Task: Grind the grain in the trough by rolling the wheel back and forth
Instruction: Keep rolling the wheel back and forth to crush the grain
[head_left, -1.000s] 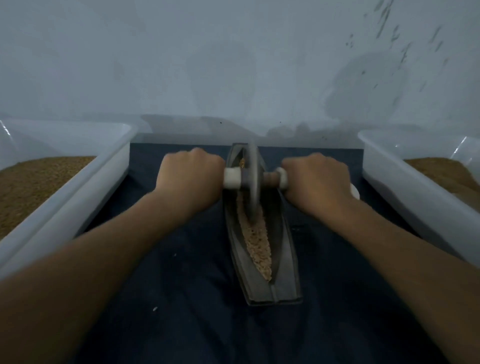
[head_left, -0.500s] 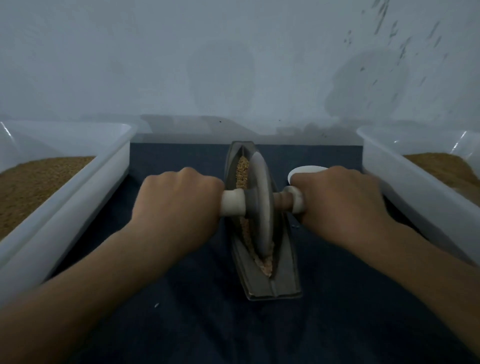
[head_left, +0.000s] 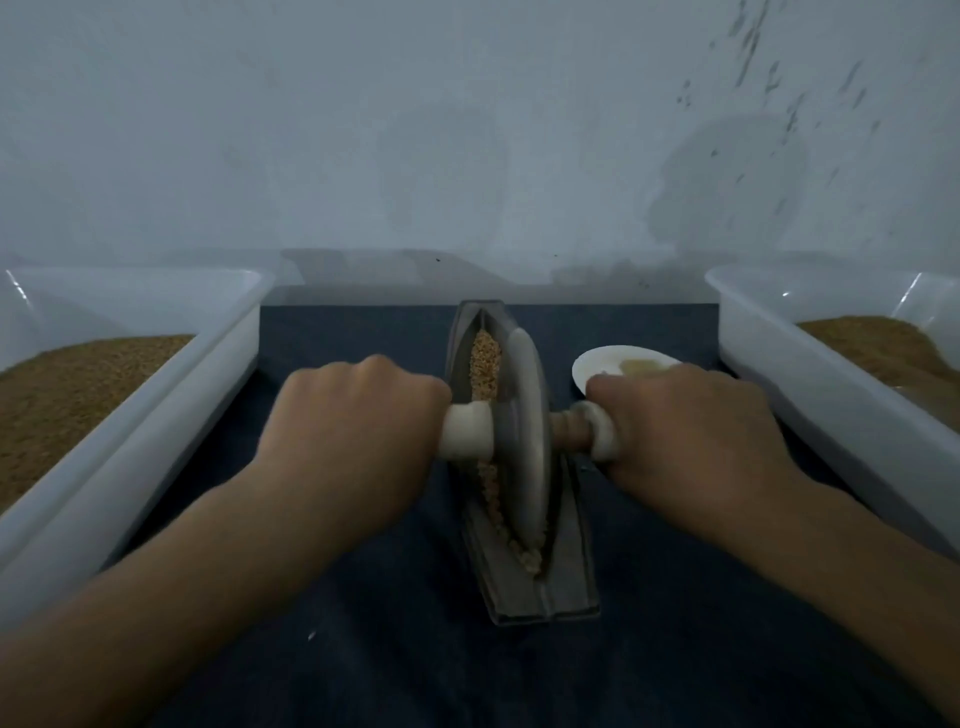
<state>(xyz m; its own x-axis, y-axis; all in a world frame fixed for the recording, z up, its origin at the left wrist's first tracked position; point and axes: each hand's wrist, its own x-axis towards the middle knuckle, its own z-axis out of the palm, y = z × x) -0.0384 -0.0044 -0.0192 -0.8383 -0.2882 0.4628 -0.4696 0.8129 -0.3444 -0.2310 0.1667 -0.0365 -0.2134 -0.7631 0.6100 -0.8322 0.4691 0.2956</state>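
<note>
left hand: grips the pale wooden axle, left end
right hand: grips its right end
grey metal disc wheel: upright in the dark boat-shaped trough, on tan crushed grain

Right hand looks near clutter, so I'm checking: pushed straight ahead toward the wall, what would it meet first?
Probably the small white dish just beyond the right hand, though the hand may pass above it; depth is unclear.
</note>
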